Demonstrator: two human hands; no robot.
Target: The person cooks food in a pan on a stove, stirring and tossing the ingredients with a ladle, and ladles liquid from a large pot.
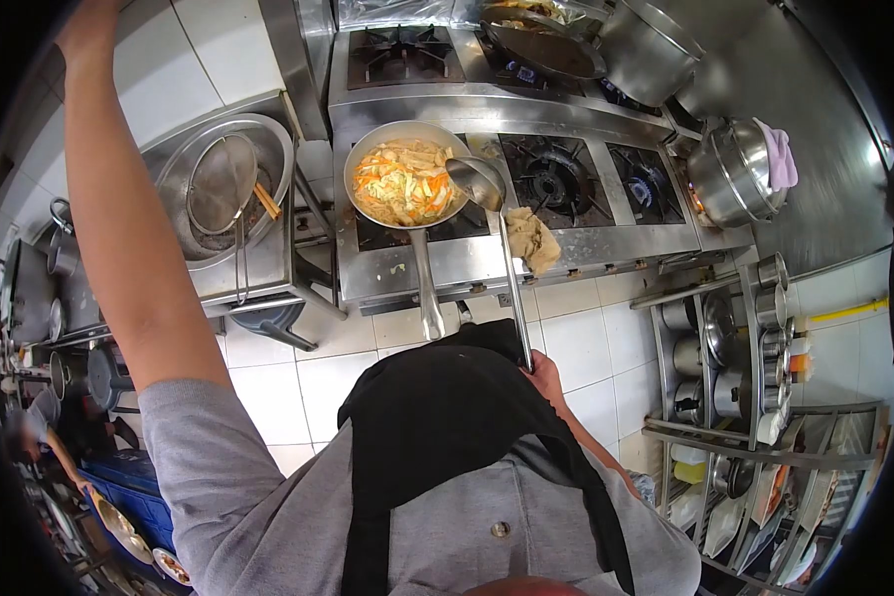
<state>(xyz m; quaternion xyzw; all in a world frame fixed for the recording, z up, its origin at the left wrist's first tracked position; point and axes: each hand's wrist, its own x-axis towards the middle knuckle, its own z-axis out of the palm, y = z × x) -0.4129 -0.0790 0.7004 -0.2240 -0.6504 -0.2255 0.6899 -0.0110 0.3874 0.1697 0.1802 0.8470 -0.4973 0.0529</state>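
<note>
My right hand [541, 377] is closed around the long handle of a steel ladle [512, 278]. The ladle's bowl hangs at the right rim of a frying pan [425, 268]; whether it touches the rim I cannot tell. In the pan lies a mix of shredded cabbage and carrot [407, 184], with paler pieces among it. The pan sits on the front left burner, its handle pointing toward me with no hand on it. My left arm reaches up to the far left, where my left hand [87, 28] is cut off by the frame's edge, its fingers hidden.
A folded tan cloth [531, 241] lies on the stove's front edge. Left of the stove, a large steel basin [184, 238] holds a strainer [223, 174]. Big pots [730, 174] stand at the right, with a pot rack [710, 358] below. Flames show at several burners. Another person's hand [87, 487] is at lower left.
</note>
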